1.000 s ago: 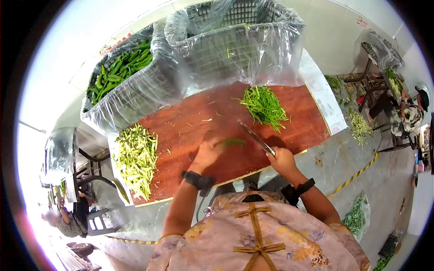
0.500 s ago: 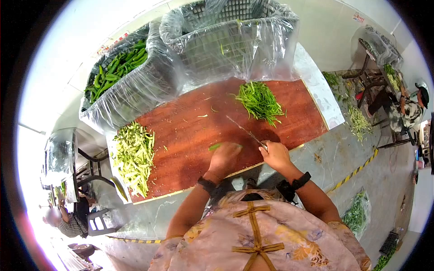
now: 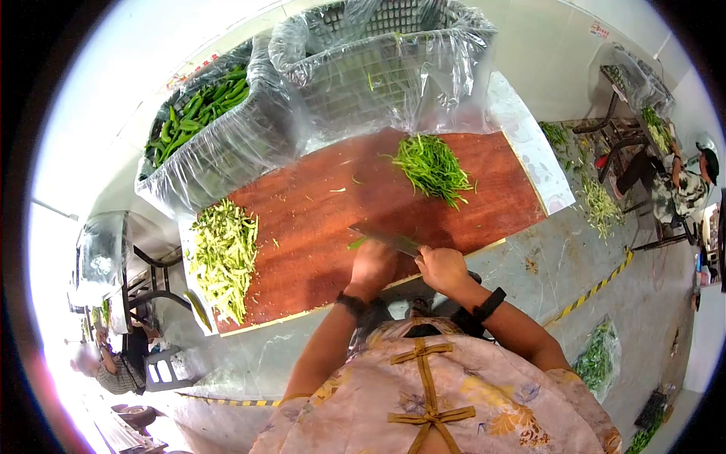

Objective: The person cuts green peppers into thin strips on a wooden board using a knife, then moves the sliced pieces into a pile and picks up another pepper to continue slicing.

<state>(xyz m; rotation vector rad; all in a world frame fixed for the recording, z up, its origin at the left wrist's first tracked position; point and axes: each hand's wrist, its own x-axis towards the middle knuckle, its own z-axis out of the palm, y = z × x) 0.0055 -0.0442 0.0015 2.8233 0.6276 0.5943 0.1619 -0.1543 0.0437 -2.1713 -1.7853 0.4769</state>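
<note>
Near the front edge of a red-brown board (image 3: 318, 208), my left hand (image 3: 374, 263) is closed on a green chili pepper (image 3: 355, 243), whose end sticks out to the left while the rest is covered by the fingers. My right hand (image 3: 443, 268) grips a knife (image 3: 386, 237) by its handle. Its blade points left and lies just above my left fingers, over the pepper in this view. Beyond the knife sits a heap of thin green pepper strips (image 3: 434, 168). Pale yellow-green pepper cores (image 3: 224, 261) are piled at the board's left end.
Along the far side stand a plastic-lined crate of whole green peppers (image 3: 198, 117) and a second lined crate (image 3: 393, 79). People work at tables on the left (image 3: 121, 371) and right (image 3: 684, 181). A bag of greens (image 3: 597, 359) lies on the floor at right.
The knife has swung left and its blade has come over beside my left hand, with my right hand shifting left. My left hand stays nearly in place on the pepper.
</note>
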